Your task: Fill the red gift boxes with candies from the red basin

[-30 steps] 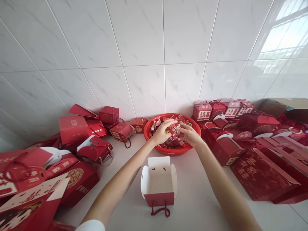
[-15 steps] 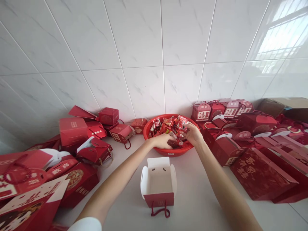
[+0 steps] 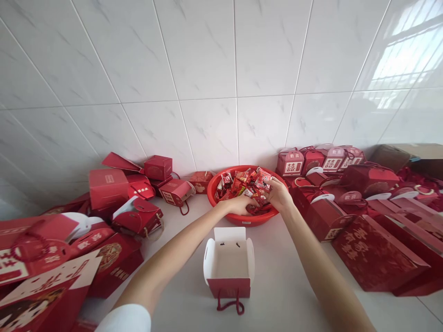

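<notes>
A round red plastic basin (image 3: 244, 222) stands against the wall, filled with small wrapped candies (image 3: 238, 184), mostly red. Both my hands reach into it. My left hand (image 3: 241, 204) is down among the packets near the front, its fingers mostly hidden by them. On the basin's right side my right hand (image 3: 278, 193) has its thumb and fingers closed on a red-wrapped candy (image 3: 263, 177). In front of the basin, between my forearms, an open gift box (image 3: 229, 260) sits upright with its flaps spread. Its inside is white, and a dark red cord handle (image 3: 231, 304) hangs at the front.
Red gift boxes (image 3: 107, 186) are heaped on the left, some tipped over. More boxes (image 3: 377, 253) crowd the right side, several with cord handles. A brown cardboard box (image 3: 401, 154) is at the far right. Behind the basin rises a white tiled wall (image 3: 207, 129).
My left hand has shifted slightly among the candies, and the packets near its fingers lie differently. My right hand stays at the basin's right side. The open box has not moved.
</notes>
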